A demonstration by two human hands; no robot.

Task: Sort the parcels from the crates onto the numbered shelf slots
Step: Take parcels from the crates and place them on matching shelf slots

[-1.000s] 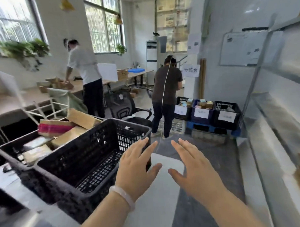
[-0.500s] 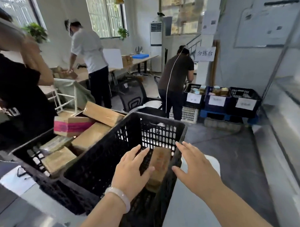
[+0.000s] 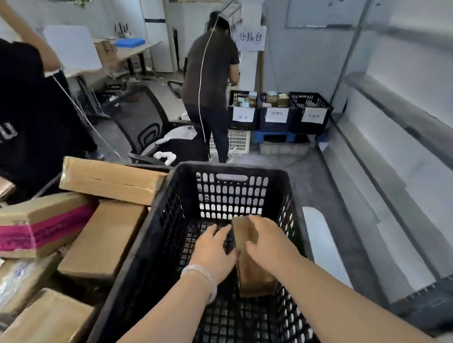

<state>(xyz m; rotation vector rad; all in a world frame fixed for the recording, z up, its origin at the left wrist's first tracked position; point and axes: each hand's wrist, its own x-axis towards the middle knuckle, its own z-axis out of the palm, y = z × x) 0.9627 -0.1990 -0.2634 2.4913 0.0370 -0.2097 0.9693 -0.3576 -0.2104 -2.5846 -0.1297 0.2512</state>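
- The left hand (image 3: 212,248) is down inside the black crate (image 3: 228,168). Its fingers are straight and a little spread. The thumb and fingertips touch the left side of the brown parcel (image 3: 253,278). It holds nothing.
- The right hand (image 3: 270,243) lies over the top of the parcel, with the thumb on the parcel's left side. I cannot tell if it is squeezing yet.
- The parcel stands on its thin edge, close to the right wall of the crate. Its long side runs from near to far, away from the person. It sits between the two hands, and the right hand is the closer one. I think the next move is to squeeze it from both sides and lift it straight up.
- Just left of the crate lie more boxes (image 3: 102,237) in a pile. One has pink tape (image 3: 29,230).
- The grey shelf (image 3: 390,181) runs along the right side.
- Far off, another person (image 3: 209,77) stands by three labelled crates (image 3: 277,113).
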